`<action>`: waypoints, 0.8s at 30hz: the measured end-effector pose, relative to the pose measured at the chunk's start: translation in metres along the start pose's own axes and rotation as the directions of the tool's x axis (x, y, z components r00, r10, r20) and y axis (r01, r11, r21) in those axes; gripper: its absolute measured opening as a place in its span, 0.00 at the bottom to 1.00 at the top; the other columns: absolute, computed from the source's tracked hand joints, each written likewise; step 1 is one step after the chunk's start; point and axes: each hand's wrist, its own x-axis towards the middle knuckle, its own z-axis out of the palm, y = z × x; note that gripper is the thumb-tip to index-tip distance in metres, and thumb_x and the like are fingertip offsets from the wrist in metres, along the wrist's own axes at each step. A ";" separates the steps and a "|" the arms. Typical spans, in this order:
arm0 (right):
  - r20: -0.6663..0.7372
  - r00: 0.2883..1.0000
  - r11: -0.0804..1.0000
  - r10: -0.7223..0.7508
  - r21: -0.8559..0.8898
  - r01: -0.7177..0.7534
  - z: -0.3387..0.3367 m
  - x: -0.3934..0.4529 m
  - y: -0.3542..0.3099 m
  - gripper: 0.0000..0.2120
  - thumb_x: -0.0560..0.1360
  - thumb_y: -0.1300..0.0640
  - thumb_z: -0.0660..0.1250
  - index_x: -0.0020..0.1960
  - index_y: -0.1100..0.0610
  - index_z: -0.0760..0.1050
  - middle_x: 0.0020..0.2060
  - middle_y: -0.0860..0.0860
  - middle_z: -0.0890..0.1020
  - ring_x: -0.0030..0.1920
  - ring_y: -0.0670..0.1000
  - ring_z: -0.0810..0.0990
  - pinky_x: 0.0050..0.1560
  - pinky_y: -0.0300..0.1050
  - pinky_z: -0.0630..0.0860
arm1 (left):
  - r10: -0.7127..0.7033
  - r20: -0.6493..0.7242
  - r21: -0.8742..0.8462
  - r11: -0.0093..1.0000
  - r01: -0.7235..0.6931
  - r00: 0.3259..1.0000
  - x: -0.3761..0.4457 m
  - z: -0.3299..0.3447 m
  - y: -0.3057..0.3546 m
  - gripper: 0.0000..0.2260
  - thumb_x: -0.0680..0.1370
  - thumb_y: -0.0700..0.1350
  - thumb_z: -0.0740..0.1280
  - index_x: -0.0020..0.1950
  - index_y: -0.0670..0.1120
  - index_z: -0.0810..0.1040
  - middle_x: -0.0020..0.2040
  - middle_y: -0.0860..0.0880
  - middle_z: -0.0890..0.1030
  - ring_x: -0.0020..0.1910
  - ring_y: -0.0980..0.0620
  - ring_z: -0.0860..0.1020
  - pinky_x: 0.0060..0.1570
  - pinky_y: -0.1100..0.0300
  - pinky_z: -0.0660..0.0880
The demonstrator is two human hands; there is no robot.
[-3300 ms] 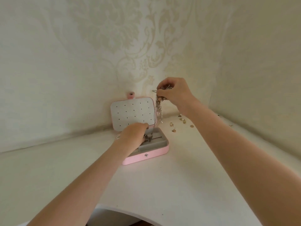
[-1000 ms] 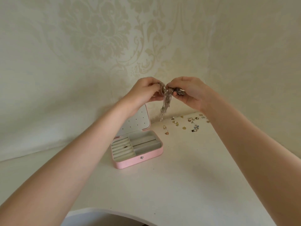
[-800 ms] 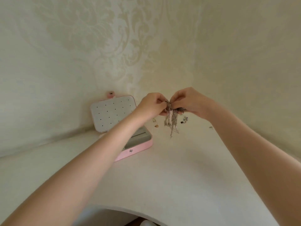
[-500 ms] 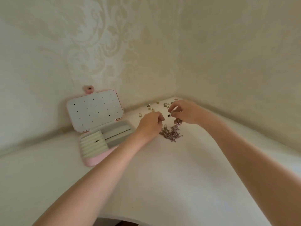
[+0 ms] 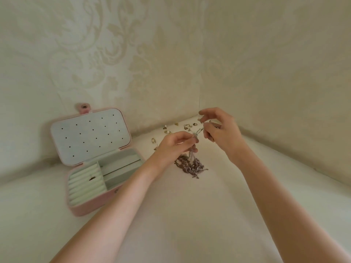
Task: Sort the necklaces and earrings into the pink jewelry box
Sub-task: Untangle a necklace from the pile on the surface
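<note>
Both hands are up over the white table (image 5: 190, 215), working a tangle of silvery necklaces (image 5: 191, 166). Most of the chain lies heaped on the tabletop just below the fingers, with a strand rising out of the pile. The left hand (image 5: 174, 145) pinches that strand between thumb and fingertips; the right hand (image 5: 220, 128), at its 2 o'clock, pinches the upper end, fingers curled, chain stretched short between the two.

The pink jewelry box (image 5: 91, 207) sits open at 9 o'clock from the heap, well apart from it, its pale lid (image 5: 89, 137) propped upright and dotted with small holes. Inside are ring rolls on the left with one small dark piece lodged in them, and long compartments on the right.

Small gold earrings (image 5: 167, 132) are scattered at 12 o'clock, back in the corner where the two patterned walls (image 5: 133, 54) meet. The near tabletop is broad and bare.

The links blur together; how many necklaces are tangled there is unclear. The left forearm hides the box's near right corner.
</note>
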 end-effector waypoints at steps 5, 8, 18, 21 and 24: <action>0.011 0.990 0.989 0.141 0.049 -0.141 -0.007 -0.001 0.024 0.14 0.73 0.73 0.58 0.46 0.57 0.75 0.38 0.51 0.79 0.23 0.43 0.73 0.26 0.35 0.67 | -0.176 -0.022 -0.089 0.981 0.173 0.984 0.002 -0.004 -0.009 0.06 0.77 0.39 0.64 0.46 0.47 0.80 0.36 0.54 0.81 0.37 0.56 0.81 0.49 0.60 0.78; 0.052 0.983 0.984 0.175 0.010 -0.176 -0.008 0.000 0.034 0.12 0.73 0.72 0.59 0.43 0.56 0.75 0.36 0.53 0.81 0.25 0.44 0.75 0.28 0.37 0.70 | -0.189 -0.090 -0.118 0.977 0.177 0.978 0.003 -0.006 -0.013 0.09 0.76 0.32 0.62 0.47 0.44 0.79 0.41 0.47 0.82 0.38 0.56 0.81 0.42 0.66 0.78; 0.255 0.962 0.889 0.101 -0.457 0.027 -0.006 -0.001 0.040 0.03 0.70 0.62 0.70 0.39 0.55 0.80 0.36 0.49 0.80 0.32 0.41 0.73 0.34 0.28 0.68 | 0.285 -0.204 0.601 0.792 -0.110 0.937 0.000 -0.009 -0.012 0.07 0.75 0.37 0.65 0.47 0.46 0.82 0.42 0.55 0.81 0.40 0.64 0.76 0.40 0.77 0.68; 0.282 0.956 0.892 0.084 -0.449 0.054 -0.006 -0.002 0.036 0.04 0.70 0.62 0.71 0.38 0.54 0.79 0.36 0.51 0.81 0.35 0.46 0.75 0.36 0.31 0.70 | 0.370 -0.179 0.638 0.749 -0.179 0.912 -0.003 -0.008 -0.005 0.06 0.75 0.40 0.66 0.46 0.48 0.82 0.42 0.58 0.81 0.36 0.64 0.75 0.38 0.76 0.66; 0.293 0.953 0.877 0.080 -0.474 0.072 -0.006 -0.006 0.037 0.05 0.71 0.63 0.69 0.39 0.54 0.78 0.37 0.51 0.81 0.35 0.45 0.75 0.37 0.31 0.69 | 0.238 -0.205 0.426 0.895 -0.133 0.949 -0.005 -0.006 0.000 0.07 0.75 0.40 0.67 0.43 0.51 0.80 0.37 0.59 0.80 0.28 0.62 0.74 0.31 0.75 0.66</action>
